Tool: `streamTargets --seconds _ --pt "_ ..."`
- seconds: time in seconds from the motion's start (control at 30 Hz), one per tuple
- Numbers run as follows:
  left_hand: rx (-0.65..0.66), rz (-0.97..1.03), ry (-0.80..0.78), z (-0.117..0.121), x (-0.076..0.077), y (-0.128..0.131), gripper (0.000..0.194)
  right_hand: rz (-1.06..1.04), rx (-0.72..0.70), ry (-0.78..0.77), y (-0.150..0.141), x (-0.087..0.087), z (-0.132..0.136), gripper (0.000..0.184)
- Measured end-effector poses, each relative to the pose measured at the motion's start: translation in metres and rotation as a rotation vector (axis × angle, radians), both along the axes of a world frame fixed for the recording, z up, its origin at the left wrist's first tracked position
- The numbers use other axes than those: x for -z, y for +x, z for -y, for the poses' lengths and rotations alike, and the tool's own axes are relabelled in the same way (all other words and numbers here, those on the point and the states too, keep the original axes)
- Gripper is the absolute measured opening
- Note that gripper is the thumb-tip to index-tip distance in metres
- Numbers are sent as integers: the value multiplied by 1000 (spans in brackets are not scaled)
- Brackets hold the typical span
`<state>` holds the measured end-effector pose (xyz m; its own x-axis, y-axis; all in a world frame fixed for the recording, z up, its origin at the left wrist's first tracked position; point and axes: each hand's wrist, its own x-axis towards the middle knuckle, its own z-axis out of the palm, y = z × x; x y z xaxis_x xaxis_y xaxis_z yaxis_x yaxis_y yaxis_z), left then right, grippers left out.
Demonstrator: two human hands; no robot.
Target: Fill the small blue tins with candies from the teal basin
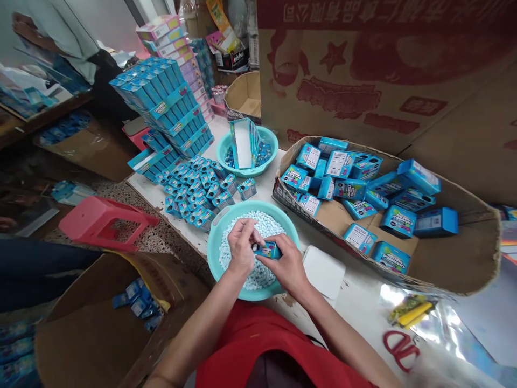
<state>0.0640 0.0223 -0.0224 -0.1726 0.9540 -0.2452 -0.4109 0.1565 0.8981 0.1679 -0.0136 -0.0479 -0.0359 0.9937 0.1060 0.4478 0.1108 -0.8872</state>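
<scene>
In my right hand point(287, 263) is a small blue printed candy box point(268, 250), held on its side with its end toward my left hand. My left hand point(241, 245) is closed in a loose fist at that end of the box, and pale pieces show between them; what its fingers enclose is mostly hidden. Both hands are over a turquoise basin point(212, 253) full of pale blue-white candies point(258, 280). Just beyond the basin stand many small blue boxes point(197, 194) in rows, their tops showing dark round holes.
A cut-down cardboard box point(456, 264) of blue boxes lies right, beside a white square scale-like object point(324, 271). Behind are a second basin point(247, 171) and stacked display packs point(169, 108). Red scissors point(402, 350) lie near right; a red stool point(105, 221) is left. A person point(64, 37) stands far left.
</scene>
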Motion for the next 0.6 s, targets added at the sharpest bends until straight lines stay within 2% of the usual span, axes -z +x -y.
streamTargets --seconds 0.07,0.13,0.23,0.3,0.4,0.47,0.5,0.6 --pt "21 6 -18 -1 0 1 25 -54 0 -27 0 5 -2 26" --pt "-17 10 -13 -6 1 -4 25 -126 -8 -52 3 8 -2 25" --pt "-74 -98 20 -15 11 -24 26 -212 29 -55 18 0 4 30" --pt "56 -344 10 -20 27 -40 25 -232 82 -35 33 -10 10 33" --pt "359 -878 68 -19 64 -46 14 -214 121 15 57 -24 16 32" --pt "489 -1132 152 -14 88 -31 10 -193 140 43 67 -30 17 32" --pt "535 -1210 191 -11 97 -19 15 -183 157 55 71 -32 17 33" --pt "639 -1383 264 2 113 17 30 -181 207 68 73 -33 15 34"
